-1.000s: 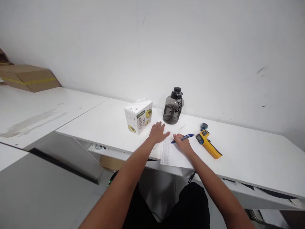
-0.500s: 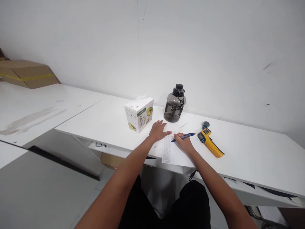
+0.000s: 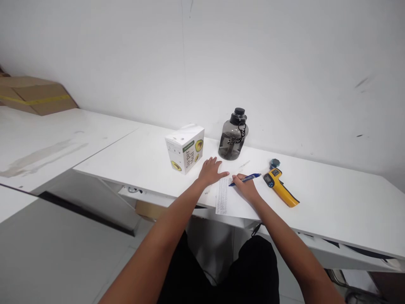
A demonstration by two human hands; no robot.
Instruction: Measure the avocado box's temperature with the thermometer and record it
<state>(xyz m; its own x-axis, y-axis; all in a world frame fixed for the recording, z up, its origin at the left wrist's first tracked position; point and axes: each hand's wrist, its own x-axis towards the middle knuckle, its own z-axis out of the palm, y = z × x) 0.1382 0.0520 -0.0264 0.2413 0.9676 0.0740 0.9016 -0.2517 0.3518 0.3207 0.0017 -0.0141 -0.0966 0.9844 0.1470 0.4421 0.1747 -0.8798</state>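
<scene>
A blue pen [image 3: 251, 177] is pinched in my right hand [image 3: 246, 186], its tip down at a white sheet of paper [image 3: 238, 207]. Dense rows of dark writing run along the sheet's left side. My left hand [image 3: 210, 171] lies flat at the sheet's upper left, fingers spread and thumb pointing toward the pen. Just left of it stands a white "Super Meal" box [image 3: 185, 147] with avocado pictures. Behind both hands is a large dark translucent bottle [image 3: 232, 137] with a black cap. Right of the pen lies a yellow infrared thermometer [image 3: 281, 189].
A small dark teal object [image 3: 275, 163], perhaps a watch, sits behind the thermometer. The white table [image 3: 341, 198] runs along a wall. A taped cardboard box [image 3: 38, 95] rests on the stained table at far left. My legs are under the front edge.
The pen and my right hand have shifted very slightly on the sheet. My left hand stays in place. The whole view has tilted a little.
</scene>
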